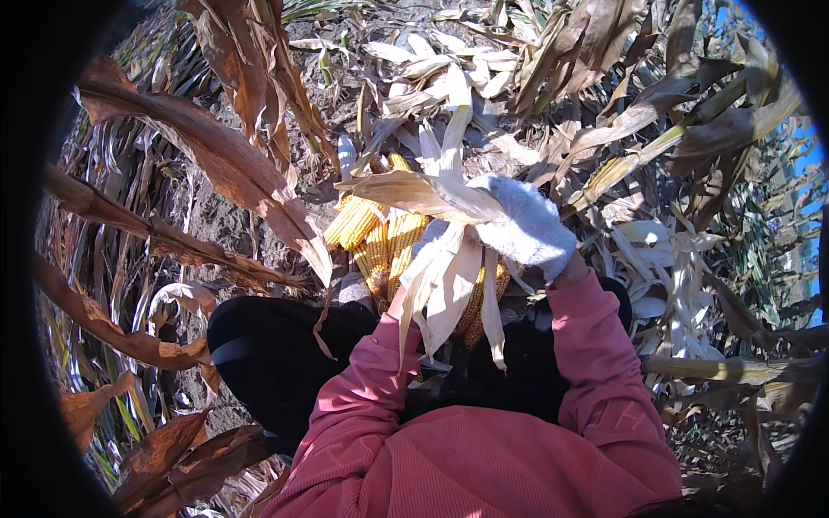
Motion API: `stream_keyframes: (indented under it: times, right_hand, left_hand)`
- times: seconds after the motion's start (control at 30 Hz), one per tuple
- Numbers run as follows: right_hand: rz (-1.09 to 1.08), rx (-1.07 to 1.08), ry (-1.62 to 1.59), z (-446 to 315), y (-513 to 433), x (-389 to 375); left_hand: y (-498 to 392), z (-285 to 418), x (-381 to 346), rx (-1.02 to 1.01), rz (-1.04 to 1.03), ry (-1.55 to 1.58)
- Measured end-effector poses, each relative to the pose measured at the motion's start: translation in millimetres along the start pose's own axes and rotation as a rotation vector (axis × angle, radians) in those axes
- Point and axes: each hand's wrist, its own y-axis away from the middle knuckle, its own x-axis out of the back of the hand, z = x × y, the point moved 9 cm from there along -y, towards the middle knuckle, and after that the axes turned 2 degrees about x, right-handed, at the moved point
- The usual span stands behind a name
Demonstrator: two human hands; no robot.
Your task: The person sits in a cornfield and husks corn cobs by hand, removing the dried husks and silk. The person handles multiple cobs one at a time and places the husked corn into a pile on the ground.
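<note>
My right hand [528,220], in a white knit glove, is closed around pale, dry corn husk leaves [431,194]. Some leaves point up and to the left, and others hang down over my left wrist. My left hand [432,236], gloved too, is at the underside of this husk bundle. The leaves cover most of it, so its fingers and grip are hidden. Any cob inside the bundle is hidden as well. Bare yellow ears of corn [372,252] lie in a pile just left of my hands. Another yellow ear [476,304] shows below the bundle, between my legs.
Brown, dry corn leaves [214,152] and a stalk [168,233] reach in from the left. Stripped husks [447,65] lie on the soil ahead, with more husks [673,285] at the right. Leaning dry stalks [654,149] stand at upper right. My bent knee [272,349] is at left.
</note>
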Motion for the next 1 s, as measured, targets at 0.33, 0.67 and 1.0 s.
stream_keyframes:
  times: [0.33, 0.67, 1.0]
  right_hand:
    - [-0.056, 0.183, 0.194, -10, -4, -19]
    - [0.512, -0.638, -1.301, 64, 22, -50]
    - [0.518, -0.165, -1.914, 56, 8, -16]
  left_hand:
    - [27, -9, 16, 0.084, -0.039, -0.017]
    - [40, -24, 2, 0.173, -0.158, 0.011]
    - [36, -60, -25, 0.324, -0.119, 0.35]
